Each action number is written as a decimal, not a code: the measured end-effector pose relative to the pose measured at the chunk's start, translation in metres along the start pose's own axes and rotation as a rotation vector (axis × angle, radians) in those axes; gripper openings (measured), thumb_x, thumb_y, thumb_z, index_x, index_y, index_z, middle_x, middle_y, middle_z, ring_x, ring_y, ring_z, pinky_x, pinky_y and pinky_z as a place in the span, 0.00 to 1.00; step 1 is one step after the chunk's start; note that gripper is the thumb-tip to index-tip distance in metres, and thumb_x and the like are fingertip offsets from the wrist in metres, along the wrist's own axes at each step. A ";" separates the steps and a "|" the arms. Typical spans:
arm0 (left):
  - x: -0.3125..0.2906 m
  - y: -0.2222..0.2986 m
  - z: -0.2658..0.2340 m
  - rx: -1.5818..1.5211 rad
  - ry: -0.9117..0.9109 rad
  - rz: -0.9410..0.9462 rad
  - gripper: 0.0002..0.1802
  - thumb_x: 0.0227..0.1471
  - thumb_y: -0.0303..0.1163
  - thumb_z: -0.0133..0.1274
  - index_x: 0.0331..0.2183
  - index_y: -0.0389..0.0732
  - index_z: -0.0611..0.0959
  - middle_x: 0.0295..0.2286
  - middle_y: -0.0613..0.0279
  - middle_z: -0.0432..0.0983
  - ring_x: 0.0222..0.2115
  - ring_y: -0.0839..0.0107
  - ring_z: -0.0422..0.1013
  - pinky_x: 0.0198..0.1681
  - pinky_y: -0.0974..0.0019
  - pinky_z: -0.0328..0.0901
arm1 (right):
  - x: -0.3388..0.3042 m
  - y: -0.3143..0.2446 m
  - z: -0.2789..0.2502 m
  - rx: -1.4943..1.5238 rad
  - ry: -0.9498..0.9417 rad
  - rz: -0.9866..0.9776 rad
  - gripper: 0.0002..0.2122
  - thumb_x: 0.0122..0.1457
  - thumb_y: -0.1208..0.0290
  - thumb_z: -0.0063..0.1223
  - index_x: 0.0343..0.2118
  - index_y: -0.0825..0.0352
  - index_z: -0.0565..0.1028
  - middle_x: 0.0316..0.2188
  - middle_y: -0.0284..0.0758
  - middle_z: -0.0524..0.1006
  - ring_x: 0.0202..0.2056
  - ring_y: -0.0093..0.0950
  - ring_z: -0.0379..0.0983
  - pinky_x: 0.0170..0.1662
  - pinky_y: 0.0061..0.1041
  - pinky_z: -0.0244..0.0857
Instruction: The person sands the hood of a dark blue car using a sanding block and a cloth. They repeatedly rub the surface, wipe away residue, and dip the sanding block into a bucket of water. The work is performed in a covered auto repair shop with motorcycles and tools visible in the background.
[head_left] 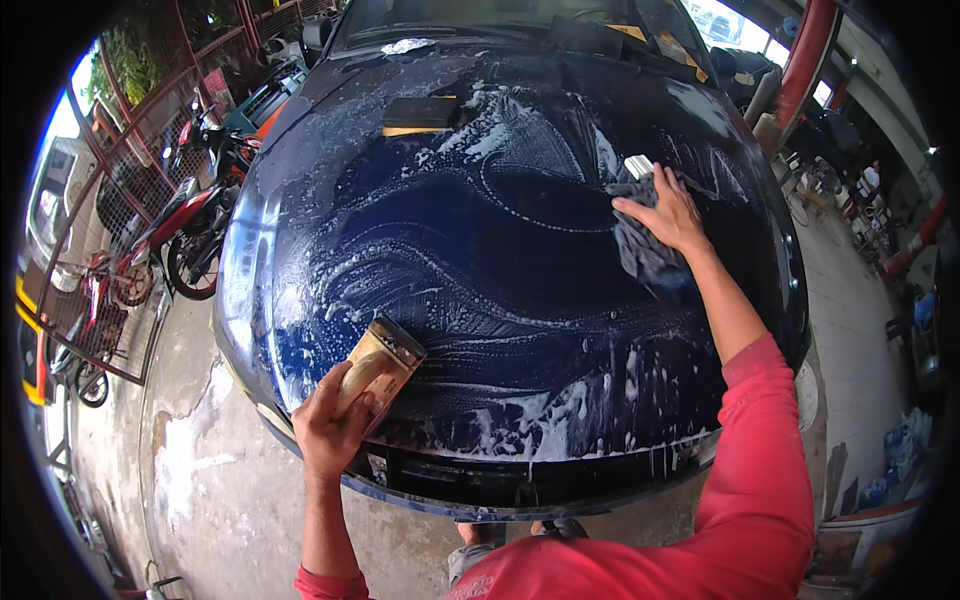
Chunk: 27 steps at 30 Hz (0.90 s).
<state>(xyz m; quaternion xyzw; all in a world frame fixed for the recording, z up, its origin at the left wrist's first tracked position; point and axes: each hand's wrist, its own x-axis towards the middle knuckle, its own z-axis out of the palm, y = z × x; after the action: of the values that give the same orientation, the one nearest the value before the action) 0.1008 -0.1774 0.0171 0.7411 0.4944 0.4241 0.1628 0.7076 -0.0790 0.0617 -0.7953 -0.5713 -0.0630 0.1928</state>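
A dark blue car hood [540, 260], streaked with white suds, spreads out in front of me. At its near left part, my left hand [335, 415] grips a tan hand block [380, 368] with a rounded handle and a dark front edge, which rests on the wet paint. Farther off on the right, my right hand [668, 208] holds a wet, dark grey cloth [645, 250] bunched against the hood. A small ridged white piece [638, 166] shows at its fingertips; its kind is unclear.
A black block with a yellow underside [420, 114] lies on the far left of the hood. An open gap [520, 484] runs below the hood's front edge. Motorcycles [185, 225] stand by a mesh fence on the left. A red post [808, 60] rises at the far right.
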 end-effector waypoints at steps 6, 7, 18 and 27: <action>0.002 -0.002 0.001 -0.018 -0.003 0.001 0.27 0.50 0.26 0.73 0.53 0.39 0.87 0.38 0.50 0.89 0.38 0.60 0.87 0.43 0.61 0.78 | 0.138 -0.127 0.033 -0.012 0.040 0.275 0.60 0.53 0.21 0.56 0.75 0.72 0.60 0.74 0.54 0.61 0.76 0.54 0.53 0.77 0.49 0.49; 0.001 -0.003 0.001 -0.024 -0.008 -0.002 0.27 0.50 0.27 0.73 0.53 0.39 0.87 0.38 0.49 0.89 0.38 0.60 0.87 0.43 0.61 0.78 | 0.148 -0.145 0.039 -0.021 0.060 0.327 0.59 0.54 0.21 0.55 0.75 0.72 0.60 0.74 0.53 0.62 0.76 0.53 0.52 0.77 0.48 0.48; -0.001 0.001 -0.004 -0.013 -0.027 0.050 0.24 0.58 0.30 0.69 0.56 0.39 0.85 0.39 0.46 0.89 0.39 0.61 0.87 0.43 0.61 0.77 | -0.042 -0.344 0.062 0.045 -0.139 -0.234 0.57 0.64 0.22 0.40 0.76 0.76 0.52 0.77 0.61 0.50 0.78 0.56 0.43 0.80 0.49 0.36; -0.002 -0.004 -0.010 -0.013 -0.072 0.108 0.26 0.60 0.36 0.68 0.58 0.42 0.84 0.39 0.45 0.88 0.40 0.51 0.86 0.44 0.57 0.77 | -0.114 -0.137 0.021 0.020 0.038 -0.058 0.45 0.68 0.33 0.48 0.74 0.70 0.63 0.76 0.50 0.60 0.78 0.51 0.50 0.78 0.53 0.44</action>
<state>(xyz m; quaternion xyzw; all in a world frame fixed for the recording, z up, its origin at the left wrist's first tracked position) 0.0897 -0.1792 0.0190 0.7805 0.4447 0.4084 0.1620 0.5391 -0.1343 0.0382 -0.7752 -0.5908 -0.0777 0.2098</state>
